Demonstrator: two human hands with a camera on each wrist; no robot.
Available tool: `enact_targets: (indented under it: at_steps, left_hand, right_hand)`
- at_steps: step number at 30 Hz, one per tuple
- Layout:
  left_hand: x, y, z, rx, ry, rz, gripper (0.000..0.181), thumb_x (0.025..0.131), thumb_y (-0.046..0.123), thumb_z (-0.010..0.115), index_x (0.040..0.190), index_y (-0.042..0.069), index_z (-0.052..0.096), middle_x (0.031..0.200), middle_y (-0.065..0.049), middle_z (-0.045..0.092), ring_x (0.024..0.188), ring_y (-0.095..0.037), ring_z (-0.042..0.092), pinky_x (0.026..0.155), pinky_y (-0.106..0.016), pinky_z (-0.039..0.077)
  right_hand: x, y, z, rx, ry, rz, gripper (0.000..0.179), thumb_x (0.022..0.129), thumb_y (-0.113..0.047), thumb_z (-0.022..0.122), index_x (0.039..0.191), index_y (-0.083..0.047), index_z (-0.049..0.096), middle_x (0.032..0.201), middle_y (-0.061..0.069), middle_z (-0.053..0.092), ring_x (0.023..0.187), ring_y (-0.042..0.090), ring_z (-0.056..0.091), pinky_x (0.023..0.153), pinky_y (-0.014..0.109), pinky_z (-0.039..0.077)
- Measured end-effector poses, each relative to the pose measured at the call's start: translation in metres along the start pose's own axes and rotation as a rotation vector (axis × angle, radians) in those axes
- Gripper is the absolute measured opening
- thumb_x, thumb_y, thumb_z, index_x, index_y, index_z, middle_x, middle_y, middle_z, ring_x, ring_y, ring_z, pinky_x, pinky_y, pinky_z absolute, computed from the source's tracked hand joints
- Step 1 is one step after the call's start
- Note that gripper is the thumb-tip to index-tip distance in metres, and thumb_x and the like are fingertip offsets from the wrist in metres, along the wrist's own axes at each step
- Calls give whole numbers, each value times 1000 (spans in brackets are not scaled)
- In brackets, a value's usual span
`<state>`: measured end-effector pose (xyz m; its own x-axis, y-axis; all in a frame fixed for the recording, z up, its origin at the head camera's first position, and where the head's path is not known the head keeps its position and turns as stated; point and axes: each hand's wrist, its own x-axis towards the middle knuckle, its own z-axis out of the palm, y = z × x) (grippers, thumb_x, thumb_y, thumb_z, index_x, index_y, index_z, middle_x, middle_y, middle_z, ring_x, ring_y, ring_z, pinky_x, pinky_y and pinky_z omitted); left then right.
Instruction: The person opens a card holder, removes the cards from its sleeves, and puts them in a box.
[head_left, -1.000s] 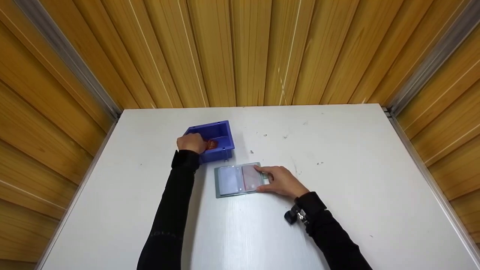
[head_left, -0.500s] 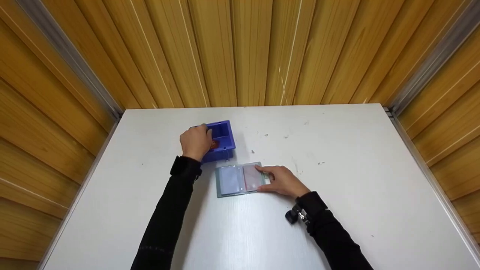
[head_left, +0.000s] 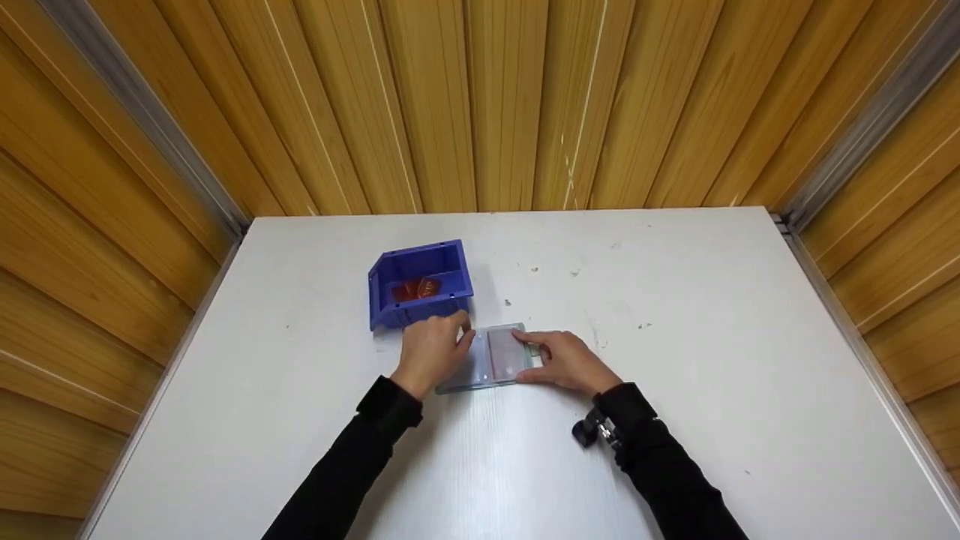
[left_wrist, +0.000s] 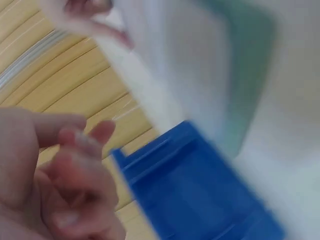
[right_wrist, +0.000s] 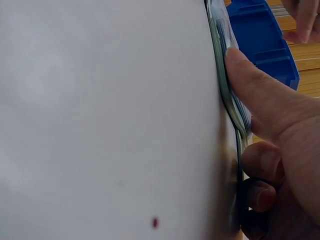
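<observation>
Left hand hangs loosely curled over the booklet, at left; right hand grips its right edge; blue bin sits farther back.

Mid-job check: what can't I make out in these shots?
Head view: part of the booklet's left page, covered by the left grip.
Head view: lettering on the red pieces in the blue bin, too small to read surely.
Left wrist view: the booklet's detail, blurred and cut off by the top edge.
Right wrist view: most of the left grip, cut off at the top right corner.
</observation>
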<state>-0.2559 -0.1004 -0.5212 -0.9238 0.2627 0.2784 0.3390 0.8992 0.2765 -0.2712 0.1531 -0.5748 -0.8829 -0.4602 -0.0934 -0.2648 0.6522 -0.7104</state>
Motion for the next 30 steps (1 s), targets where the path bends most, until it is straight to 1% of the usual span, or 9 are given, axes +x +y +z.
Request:
enact_targets:
  at_steps: [3,6,12,17,20,22,26,28,30]
  left_hand:
    - [-8,-2,13,-20,-101,19,12,92,24,76,91,13,73,69,-3,68,62,-23,62,52,-39,42]
    - [-14,-3,20,-33,-162,17,13,90,22,78,93,12,70,71,-1,67,65,-23,64,54,-38,42]
    - [-17,-4,23,-43,-189,13,18,88,21,80,97,12,66,73,-1,66,70,-24,65,56,-39,43]
    - [-17,-6,23,-57,-236,-1,20,90,21,79,101,12,65,74,0,63,69,-18,56,58,-34,37]
    - [-17,-7,23,-76,-243,-15,15,95,23,74,100,12,64,73,0,61,67,-18,54,58,-34,37]
    - [-16,-8,21,-93,-235,-28,15,101,26,66,99,11,64,72,-3,63,66,-22,58,57,-37,40]
    - [-13,-8,16,-144,-214,-86,39,110,38,44,108,7,68,87,-17,74,82,-38,71,67,-50,52]
    - [-10,-8,13,-172,-201,-123,50,111,44,37,115,6,70,100,-20,76,94,-42,72,76,-55,54]
    - [-7,-8,11,-189,-184,-152,54,111,48,35,116,6,69,100,-20,75,92,-42,72,77,-55,53]
  right_hand:
    - [0,0,0,-5,-5,1,79,79,-40,90,148,-21,57,67,-7,50,61,6,42,55,22,33]
    - [0,0,0,-10,-7,-5,79,79,-41,90,148,-21,57,67,-8,49,60,6,41,55,21,33]
    - [-2,-2,0,-10,13,-20,64,79,-36,90,138,-24,67,67,-7,51,59,6,42,55,21,32]
    - [-4,-9,2,13,59,-82,34,77,-30,92,107,-17,83,75,-8,66,65,5,48,61,21,37]
    - [-4,-14,3,64,43,-124,22,82,-31,88,99,-17,84,79,-8,69,67,4,50,62,20,38]
    - [-3,-18,4,98,17,-138,22,88,-35,82,101,-17,83,79,-6,68,67,5,50,62,20,39]
    - [-3,-22,6,142,-16,-137,32,97,-36,72,119,-14,78,90,0,70,76,8,53,69,22,44]
    - [-3,-24,8,150,-31,-135,36,101,-36,67,129,-15,73,105,4,73,84,9,57,76,24,47]
    - [-3,-27,11,128,-48,-145,40,103,-37,63,137,-17,68,115,5,74,89,9,59,81,27,50]
